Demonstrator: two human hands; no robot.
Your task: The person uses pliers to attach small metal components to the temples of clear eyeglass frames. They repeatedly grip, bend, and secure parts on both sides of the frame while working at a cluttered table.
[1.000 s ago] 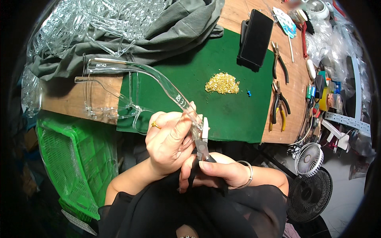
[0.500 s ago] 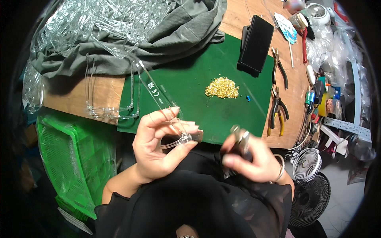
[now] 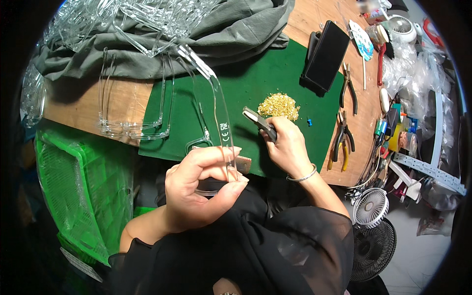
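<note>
My left hand (image 3: pixel 199 189) pinches a clear plastic eyeglass frame (image 3: pixel 221 110) between thumb and fingers, one temple pointing away from me above the green mat (image 3: pixel 236 88). Part of the frame is hidden behind my fingers. My right hand, (image 3: pixel 286 147) with a bracelet at the wrist, is closed around a pair of pliers (image 3: pixel 255 118). Their metal jaws point up and left, beside a heap of tiny gold-coloured pieces (image 3: pixel 279 105). By my left fingertips, a small brown block (image 3: pixel 243 163) shows at the mat's front edge.
Another clear eyeglass frame (image 3: pixel 132 130) stands on the left. Behind it, many more lie piled on grey cloth (image 3: pixel 231 49). At right are a black phone (image 3: pixel 324 59), two pliers (image 3: pixel 348 88), a blue pushpin (image 3: pixel 309 122) and small fans (image 3: pixel 370 207). A green crate (image 3: pixel 81 191) sits lower left.
My right hand has moved up and forward with the pliers, from the table's front edge to the gold heap. The eyeglass frame in my left hand has turned, its temple now more upright.
</note>
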